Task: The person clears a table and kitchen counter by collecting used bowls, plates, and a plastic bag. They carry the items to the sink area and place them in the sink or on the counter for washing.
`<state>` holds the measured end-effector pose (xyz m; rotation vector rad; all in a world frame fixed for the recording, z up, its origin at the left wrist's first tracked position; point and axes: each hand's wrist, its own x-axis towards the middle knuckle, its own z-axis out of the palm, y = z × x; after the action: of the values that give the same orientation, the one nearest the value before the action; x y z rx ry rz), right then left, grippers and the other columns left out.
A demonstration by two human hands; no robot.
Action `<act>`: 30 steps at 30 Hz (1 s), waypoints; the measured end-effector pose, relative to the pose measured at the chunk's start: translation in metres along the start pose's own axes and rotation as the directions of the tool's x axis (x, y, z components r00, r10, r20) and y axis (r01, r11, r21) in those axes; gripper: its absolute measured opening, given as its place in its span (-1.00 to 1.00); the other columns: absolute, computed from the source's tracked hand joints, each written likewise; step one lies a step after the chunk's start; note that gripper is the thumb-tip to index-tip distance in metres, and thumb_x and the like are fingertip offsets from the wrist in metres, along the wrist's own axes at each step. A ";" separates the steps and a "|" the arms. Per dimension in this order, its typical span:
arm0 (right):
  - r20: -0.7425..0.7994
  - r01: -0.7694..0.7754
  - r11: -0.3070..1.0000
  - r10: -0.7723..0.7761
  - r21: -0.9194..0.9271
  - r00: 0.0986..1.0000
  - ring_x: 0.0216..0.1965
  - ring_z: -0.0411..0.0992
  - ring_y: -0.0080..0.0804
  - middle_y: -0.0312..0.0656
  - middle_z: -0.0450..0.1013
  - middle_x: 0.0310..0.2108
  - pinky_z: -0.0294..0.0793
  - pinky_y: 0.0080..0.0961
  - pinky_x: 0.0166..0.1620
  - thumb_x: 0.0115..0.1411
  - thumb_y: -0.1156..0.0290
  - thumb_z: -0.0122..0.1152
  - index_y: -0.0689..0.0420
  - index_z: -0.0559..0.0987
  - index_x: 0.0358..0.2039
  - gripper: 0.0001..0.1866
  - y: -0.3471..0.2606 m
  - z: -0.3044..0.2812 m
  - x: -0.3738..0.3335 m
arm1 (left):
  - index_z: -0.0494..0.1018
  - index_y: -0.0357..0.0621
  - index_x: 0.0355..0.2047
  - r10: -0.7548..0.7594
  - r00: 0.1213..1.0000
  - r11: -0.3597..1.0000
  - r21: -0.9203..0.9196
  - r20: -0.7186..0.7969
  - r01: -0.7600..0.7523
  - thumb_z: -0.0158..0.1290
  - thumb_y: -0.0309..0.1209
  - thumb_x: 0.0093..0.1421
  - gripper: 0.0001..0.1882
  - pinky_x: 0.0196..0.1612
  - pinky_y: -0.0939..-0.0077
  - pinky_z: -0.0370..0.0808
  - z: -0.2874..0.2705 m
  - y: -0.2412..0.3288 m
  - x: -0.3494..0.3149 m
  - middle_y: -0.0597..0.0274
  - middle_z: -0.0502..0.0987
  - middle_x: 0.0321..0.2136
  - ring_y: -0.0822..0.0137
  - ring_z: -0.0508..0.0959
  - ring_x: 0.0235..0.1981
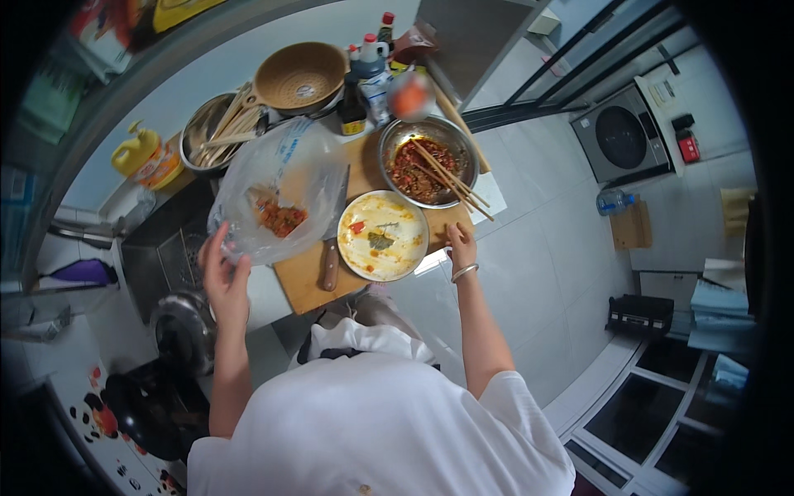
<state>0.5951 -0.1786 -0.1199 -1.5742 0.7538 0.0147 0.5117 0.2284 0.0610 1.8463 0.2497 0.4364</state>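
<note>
My left hand [223, 277] is at the near left edge of a clear plastic bag [310, 165], with the film between its thumb and fingers. Reddish chopped food [281, 217] lies inside the bag. By the right edge of a wooden cutting board [302, 281], my right hand [461, 248] has loosely bent fingers and nothing visible in them. Between the hands is a white plate [382, 263] smeared with sauce, holding a leaf and red bits. A knife [331, 269] with a wooden handle lies beside it, its blade partly behind the bag. Chopsticks [451, 182] lean in a metal bowl [473, 157] of red chopped food.
Behind the board are a brown colander [302, 74], a dark sauce bottle [352, 107] and other bottles. At the left stand a metal bowl with wooden utensils [227, 132], a yellow jug [147, 157], a sink [165, 248] and a lidded pot [184, 331]. Tiled floor [538, 273] lies right.
</note>
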 end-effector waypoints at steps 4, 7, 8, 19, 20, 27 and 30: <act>0.061 -0.069 0.943 0.052 0.325 0.997 -0.56 0.30 -0.71 -0.40 0.40 -0.47 0.28 -0.73 -0.54 0.07 0.22 0.25 0.05 0.22 0.09 -0.39 -0.011 -0.007 0.035 | 0.33 -0.05 0.02 0.134 0.974 0.936 0.347 -0.185 -0.063 0.02 -0.55 0.04 -0.53 0.00 0.41 0.22 0.009 0.026 -0.010 0.19 0.18 0.05 0.27 0.22 0.08; 0.026 0.122 0.975 -0.129 0.186 0.991 -0.59 0.28 -0.70 -0.37 0.37 -0.49 0.28 -0.75 -0.57 0.01 0.30 0.31 0.03 0.09 0.19 -0.21 -0.001 0.005 0.057 | 0.35 -0.14 -0.05 0.251 0.930 0.875 0.473 -0.268 -0.099 0.00 -0.55 0.05 -0.60 -0.04 0.41 0.23 0.029 0.046 -0.039 0.16 0.23 0.00 0.26 0.26 0.01; 0.026 0.157 0.971 -0.165 0.183 0.986 -0.57 0.27 -0.71 -0.39 0.36 -0.52 0.28 -0.76 -0.54 -0.01 0.29 0.33 0.07 0.05 0.22 -0.15 -0.002 0.006 0.061 | 0.36 -0.16 -0.08 0.228 0.940 0.890 0.447 -0.255 -0.094 0.00 -0.56 0.05 -0.63 -0.05 0.41 0.23 0.041 0.051 -0.052 0.15 0.25 -0.03 0.26 0.27 -0.01; 0.043 0.100 0.889 -0.133 0.447 0.990 -0.69 0.20 -0.69 -0.33 0.39 -0.56 0.20 -0.78 -0.65 0.09 0.48 0.18 0.14 0.45 -0.34 -0.87 -0.068 -0.011 0.106 | 0.42 -0.25 -0.25 -0.328 0.932 0.945 0.038 0.156 0.326 0.01 -0.53 0.14 -0.84 -0.33 0.70 0.38 0.220 0.001 -0.074 0.26 0.46 -0.37 0.49 0.47 -0.39; 0.070 0.094 0.885 -0.140 0.455 0.988 -0.64 0.28 -0.66 -0.32 0.39 -0.55 0.28 -0.75 -0.62 0.08 0.48 0.19 0.17 0.45 -0.40 -0.89 -0.069 -0.014 0.112 | 0.42 -0.25 -0.24 -0.349 0.917 0.935 0.007 0.190 0.355 0.01 -0.53 0.14 -0.84 -0.35 0.69 0.39 0.234 -0.017 -0.071 0.25 0.48 -0.37 0.48 0.49 -0.40; 0.187 0.043 0.918 -0.126 0.394 0.974 -0.66 0.31 -0.61 -0.25 0.42 -0.54 0.36 -0.75 -0.59 0.08 0.47 0.19 0.19 0.43 -0.48 -0.88 -0.083 -0.039 0.139 | 0.40 -0.17 -0.24 -0.747 0.608 0.622 -0.039 0.268 0.782 -0.10 -0.34 0.20 -0.79 -0.38 0.65 0.37 0.306 -0.057 -0.027 0.25 0.53 -0.34 0.47 0.53 -0.39; 0.195 0.019 0.912 -0.108 0.410 0.975 -0.63 0.32 -0.60 -0.26 0.40 -0.55 0.37 -0.73 -0.59 0.08 0.47 0.19 0.16 0.42 -0.43 -0.88 -0.081 -0.046 0.150 | 0.39 -0.12 -0.24 -0.785 0.564 0.568 -0.065 0.256 0.821 -0.12 -0.34 0.20 -0.81 -0.35 0.65 0.35 0.324 -0.056 -0.014 0.26 0.54 -0.32 0.48 0.53 -0.40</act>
<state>0.7309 -0.2909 -0.1056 -1.1745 0.4957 -0.0201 0.6368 -0.0403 -0.0811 1.3796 0.8555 -0.3781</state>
